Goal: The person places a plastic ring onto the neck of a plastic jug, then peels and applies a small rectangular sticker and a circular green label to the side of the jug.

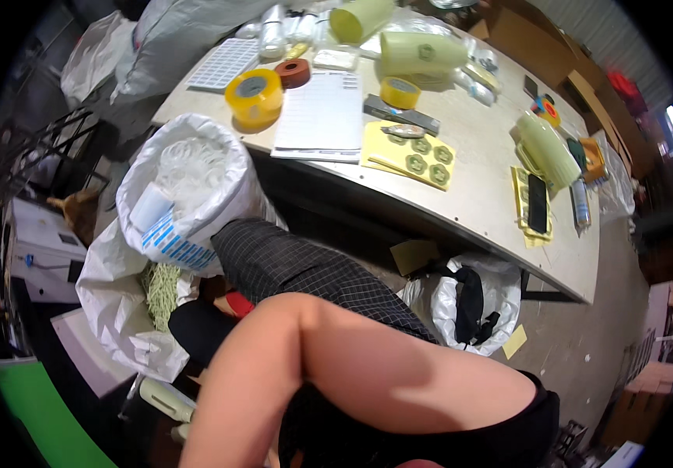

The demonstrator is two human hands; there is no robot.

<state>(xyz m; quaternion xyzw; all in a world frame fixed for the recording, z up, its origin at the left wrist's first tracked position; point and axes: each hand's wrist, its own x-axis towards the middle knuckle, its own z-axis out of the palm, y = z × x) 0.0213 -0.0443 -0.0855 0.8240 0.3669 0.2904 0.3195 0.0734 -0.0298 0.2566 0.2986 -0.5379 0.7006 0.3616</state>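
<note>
a bare arm point(368, 374) bent at the elbow fills the lower middle of the view, coming in from the bottom edge; which arm it is cannot be told, and neither hand shows, so whether the fingers are apart, together or closed on anything cannot be told. just behind the arm lies a knee in dark checked cloth point(290, 269). to the left of the knee, touching it, stands a white woven sack point(184, 234) with its mouth rolled open, full of clear plastic rings point(192, 168); this is the thing nearest the arm. a second white sack point(114, 312) sits lower left with pale green strands point(161, 292) showing in it. to the right, under the table edge, a white bag point(500, 292) holds dark items. beyond is a pale table point(492, 210). on it, nearest, a yellow sheet with green round stickers point(410, 152) lies beside a white printed sheet point(321, 113). a yellow tape roll point(255, 95) stands left of the sheet, a brown tape roll point(293, 72) behind it, a smaller yellow roll point(400, 91) to the right. a dark phone point(538, 203) rests near the right edge, beside a pale green roll point(547, 148)
</note>
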